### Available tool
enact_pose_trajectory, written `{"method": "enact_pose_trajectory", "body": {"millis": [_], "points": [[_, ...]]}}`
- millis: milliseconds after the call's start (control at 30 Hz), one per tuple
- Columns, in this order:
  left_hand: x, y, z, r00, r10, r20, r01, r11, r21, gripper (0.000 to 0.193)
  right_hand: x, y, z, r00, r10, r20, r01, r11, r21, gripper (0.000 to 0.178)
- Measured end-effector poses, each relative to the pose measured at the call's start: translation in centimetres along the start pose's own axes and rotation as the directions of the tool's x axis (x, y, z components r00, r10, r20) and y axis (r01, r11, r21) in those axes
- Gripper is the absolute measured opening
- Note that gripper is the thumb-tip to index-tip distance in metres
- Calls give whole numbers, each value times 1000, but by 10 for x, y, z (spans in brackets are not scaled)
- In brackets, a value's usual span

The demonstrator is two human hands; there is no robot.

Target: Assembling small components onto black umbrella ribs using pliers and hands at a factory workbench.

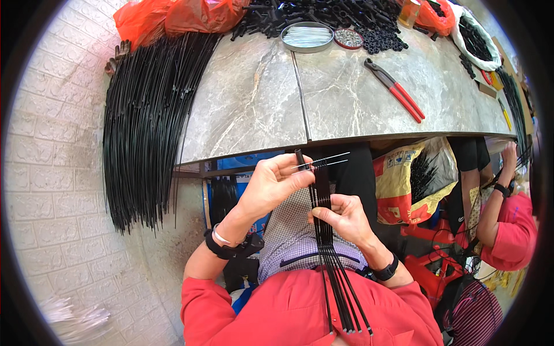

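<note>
My left hand (271, 184) pinches thin silver wires (329, 159) together with the top of a black rod, just below the table edge. My right hand (340, 216) grips a bundle of long black rods (326, 242) that fans out down over my red top toward the bottom of the view. Both hands sit close together in front of my lap, under the marble table (254, 98). A black band is on each wrist.
A thick sheaf of black rods (144, 121) drapes over the table's left edge. On the table lie red-handled pliers (398, 89), a round tin of wires (307, 37), a small dish (348, 38), black parts and orange bags (179, 16). Another person in red (508, 225) works at the right.
</note>
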State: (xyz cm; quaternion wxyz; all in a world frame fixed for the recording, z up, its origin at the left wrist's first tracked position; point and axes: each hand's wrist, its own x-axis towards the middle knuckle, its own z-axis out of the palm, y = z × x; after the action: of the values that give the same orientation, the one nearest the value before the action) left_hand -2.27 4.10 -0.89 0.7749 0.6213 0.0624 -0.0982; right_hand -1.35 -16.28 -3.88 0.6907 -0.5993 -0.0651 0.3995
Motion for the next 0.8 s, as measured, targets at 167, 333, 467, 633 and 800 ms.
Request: {"method": "enact_pose_trajectory", "body": {"millis": [167,333,467,633,800], "points": [[-3,0,1,1000,13,-18,-12,997,73,25,-3,1,1,1000,-16,-16,15,998,-60,10],[-5,1,0,997,73,39,-77,989,126,24,2,4,-4,996,6,89,-13,997,77,11],[-8,1,-1,990,116,78,-129,974,185,26,3,3,-10,987,41,154,-64,987,147,11],[-6,-3,-7,994,63,86,-69,995,65,29,0,6,-6,992,14,122,-29,992,120,11],[-8,-2,-5,991,125,50,-130,984,125,34,0,12,-4,995,-15,99,10,999,47,10]]}}
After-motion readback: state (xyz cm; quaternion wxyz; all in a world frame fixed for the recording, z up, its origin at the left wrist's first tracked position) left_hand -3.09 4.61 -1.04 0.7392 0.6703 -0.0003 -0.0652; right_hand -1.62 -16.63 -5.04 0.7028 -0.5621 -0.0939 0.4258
